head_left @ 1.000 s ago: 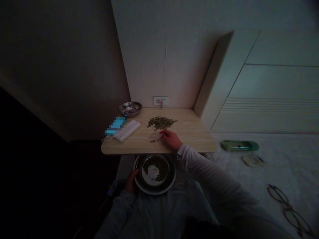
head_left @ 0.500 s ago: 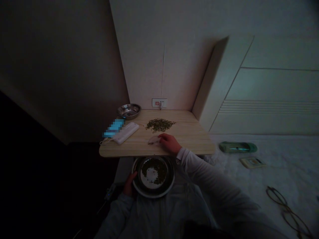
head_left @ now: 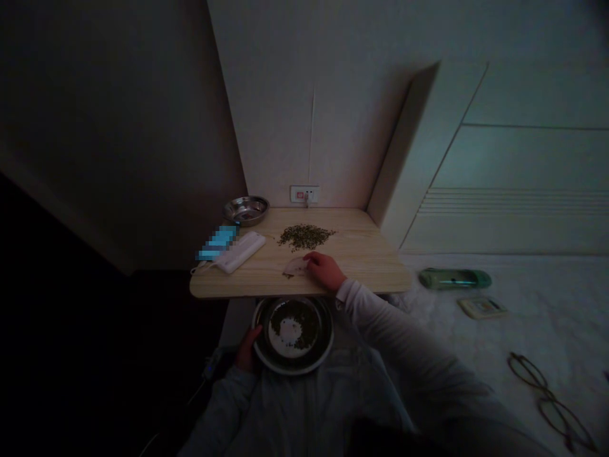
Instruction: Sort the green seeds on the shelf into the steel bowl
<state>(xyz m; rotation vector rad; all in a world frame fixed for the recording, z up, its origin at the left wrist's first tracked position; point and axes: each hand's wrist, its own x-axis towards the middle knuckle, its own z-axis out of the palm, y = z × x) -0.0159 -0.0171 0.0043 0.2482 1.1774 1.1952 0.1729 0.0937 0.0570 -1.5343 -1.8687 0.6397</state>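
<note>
My left hand (head_left: 248, 348) grips the rim of a round metal bowl (head_left: 325, 355) on my lap, below the table's front edge. Small dark green grains (head_left: 308, 320), like beans or seeds, lie around the bowl's pale bottom. Over the wooden tabletop (head_left: 361, 254), my right hand (head_left: 325, 271) pinches a thin, pale, translucent scraper-like piece (head_left: 295, 266). Its lower edge rests at the wood, with a few grains beside it. Behind it spreads a loose heap of the same grains (head_left: 305, 236).
A second metal bowl (head_left: 246, 209) stands at the table's back left. Near it are a blurred-out phone (head_left: 217, 242) and a white power strip (head_left: 240, 252). On the bed at right lie a green bottle (head_left: 454, 279), a small flat box-like item (head_left: 482, 308) and a looped cord-like object (head_left: 547, 397).
The view has tilted very slightly. My right hand and the pale piece have barely shifted, while my left hand keeps its hold on the bowl.
</note>
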